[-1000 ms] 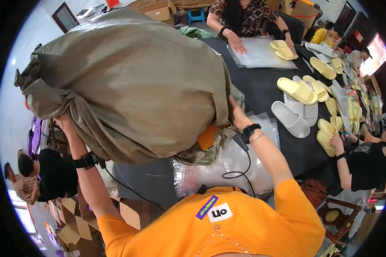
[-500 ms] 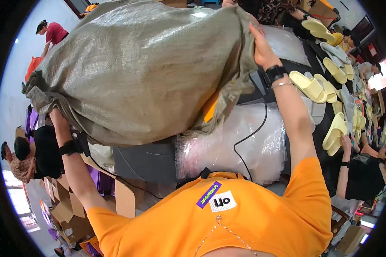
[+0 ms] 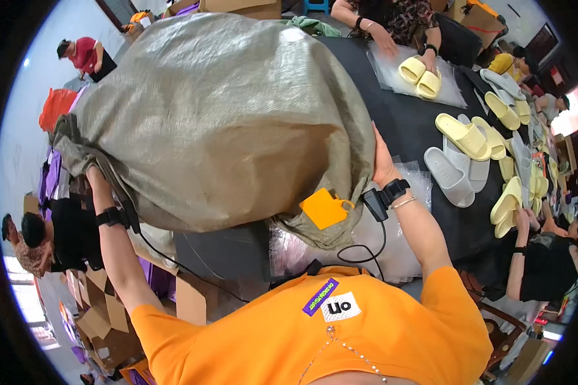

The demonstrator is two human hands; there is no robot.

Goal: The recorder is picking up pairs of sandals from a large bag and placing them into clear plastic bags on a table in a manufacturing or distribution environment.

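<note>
Clear plastic bags (image 3: 401,250) lie stacked along the near edge of the black table (image 3: 408,125), with a black cable (image 3: 359,260) looping over them; to their left, a dark patch of tabletop shows up to the near left corner. Above this sits the bulky olive woven sack (image 3: 225,122), covering the left part of the table and jutting past its left edge, an orange tag (image 3: 324,208) hanging at its lower right. The person's left hand (image 3: 97,178) is at the sack's gathered end, its fingers lost in the folds, so how tightly they close cannot be told. The right hand (image 3: 384,163) lies against the sack's right side, visible fingers straight rather than curled. Between the sack and the slides a strip of tabletop gives open room running toward the far edge. Grey slides (image 3: 448,176) and yellow slides (image 3: 461,136) crowd toward the right edge, which they and a co-worker's arms partly hide. At the far edge, another co-worker's hand (image 3: 428,59) touches a yellow pair (image 3: 419,77) on more clear bags. The sack's underside is hidden; whether it rests on the table cannot be told.
</note>
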